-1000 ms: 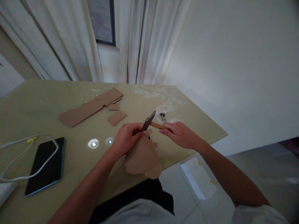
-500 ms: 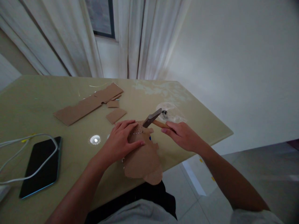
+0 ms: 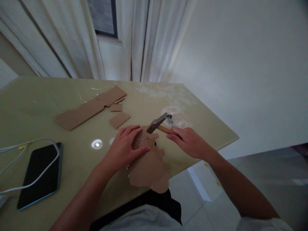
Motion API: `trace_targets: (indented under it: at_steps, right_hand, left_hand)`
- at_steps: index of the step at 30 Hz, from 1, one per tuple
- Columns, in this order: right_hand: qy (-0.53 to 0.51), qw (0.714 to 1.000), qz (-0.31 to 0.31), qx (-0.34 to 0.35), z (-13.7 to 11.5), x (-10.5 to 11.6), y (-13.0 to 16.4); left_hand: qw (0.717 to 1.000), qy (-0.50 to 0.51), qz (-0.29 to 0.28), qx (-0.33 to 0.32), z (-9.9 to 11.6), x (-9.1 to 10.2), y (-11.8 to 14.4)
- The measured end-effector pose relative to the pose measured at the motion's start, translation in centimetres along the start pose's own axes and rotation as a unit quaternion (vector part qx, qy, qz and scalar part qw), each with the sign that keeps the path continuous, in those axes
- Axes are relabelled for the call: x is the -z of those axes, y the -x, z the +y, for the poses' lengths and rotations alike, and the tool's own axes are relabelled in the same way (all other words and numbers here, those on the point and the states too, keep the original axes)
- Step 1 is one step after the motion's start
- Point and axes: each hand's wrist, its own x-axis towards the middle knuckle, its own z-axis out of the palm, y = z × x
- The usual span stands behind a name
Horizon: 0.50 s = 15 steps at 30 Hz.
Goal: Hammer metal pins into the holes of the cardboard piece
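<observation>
Here, right hand [image 3: 186, 141] grasping a hammer [image 3: 157, 123] over the far end of a cardboard cutout [image 3: 149, 170], left hand [image 3: 125, 144] spread unclenched upon it, clear plastic [image 3: 180, 121] beyond it.

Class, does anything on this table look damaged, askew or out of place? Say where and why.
The cardboard under the left hand has an uneven outline and juts past the near edge of the table, apparently unsupported there. A white cable loops untidily across the tablet.
</observation>
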Motion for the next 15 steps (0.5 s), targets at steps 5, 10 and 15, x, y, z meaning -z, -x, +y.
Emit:
trace_targets:
  at_steps: [5, 10, 15]
  right_hand:
    - [0.055, 0.998, -0.034, 0.005, -0.01, -0.31, 0.02]
    - [0.024, 1.0, -0.002, 0.01, 0.27, -0.4, 0.08]
    - [0.055, 0.998, -0.039, 0.016, -0.28, -0.36, -0.36]
  left_hand:
    - [1.0, 0.002, 0.002, 0.007, 0.14, -0.11, 0.03]
    - [1.0, -0.001, 0.001, 0.005, 0.3, -0.04, 0.07]
    - [1.0, 0.001, 0.004, 0.001, 0.29, 0.02, 0.18]
